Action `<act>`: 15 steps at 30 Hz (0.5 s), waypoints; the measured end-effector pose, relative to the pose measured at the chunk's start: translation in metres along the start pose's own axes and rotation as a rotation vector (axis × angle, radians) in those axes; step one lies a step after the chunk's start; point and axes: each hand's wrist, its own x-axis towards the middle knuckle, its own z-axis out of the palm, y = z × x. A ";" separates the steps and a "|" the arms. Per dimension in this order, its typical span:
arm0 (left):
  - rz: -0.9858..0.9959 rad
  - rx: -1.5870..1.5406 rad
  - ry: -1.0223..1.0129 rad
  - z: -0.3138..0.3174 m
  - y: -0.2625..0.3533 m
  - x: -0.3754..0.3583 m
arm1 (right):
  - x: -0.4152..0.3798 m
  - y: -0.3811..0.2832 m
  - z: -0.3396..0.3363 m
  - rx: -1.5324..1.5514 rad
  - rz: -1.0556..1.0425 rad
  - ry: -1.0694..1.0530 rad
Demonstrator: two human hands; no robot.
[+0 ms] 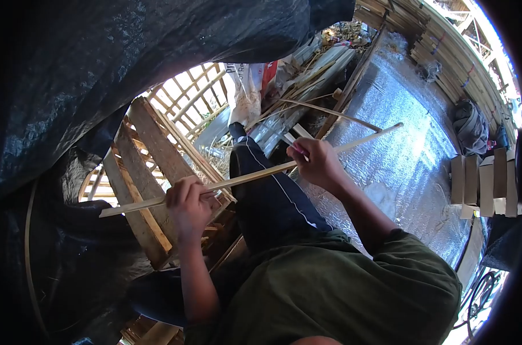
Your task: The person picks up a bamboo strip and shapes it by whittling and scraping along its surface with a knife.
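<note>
A long, pale wooden strip [255,175] lies slantwise across my lap, its right end higher. My left hand [190,207] is closed around its left part. Farther right, my right hand [318,165] is closed on a small knife-like tool [299,149] with a pinkish handle, its pale tip pointing up and left. The strip passes beneath or through my right hand; the exact contact is hidden by the fingers. A thinner strip [336,114] runs behind, meeting the long strip near its right end.
A slatted wooden frame [157,161] stands at left, beside black sheeting [100,69]. Silvery sheeting [387,132] covers a surface at right. Beyond it are stacked wooden strips [445,63], a grey backpack [471,127] and brown blocks [486,181]. A printed sack [245,92] lies ahead.
</note>
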 end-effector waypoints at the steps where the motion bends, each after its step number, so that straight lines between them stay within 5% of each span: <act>1: -0.059 -0.011 0.014 -0.006 -0.002 0.001 | 0.003 -0.005 -0.005 0.002 -0.023 0.066; 7: -0.142 0.046 -0.006 -0.045 -0.019 0.001 | 0.018 -0.017 -0.006 0.118 -0.170 0.365; 15: -0.128 0.031 -0.086 -0.115 -0.050 0.002 | 0.018 -0.016 0.011 0.222 -0.229 0.311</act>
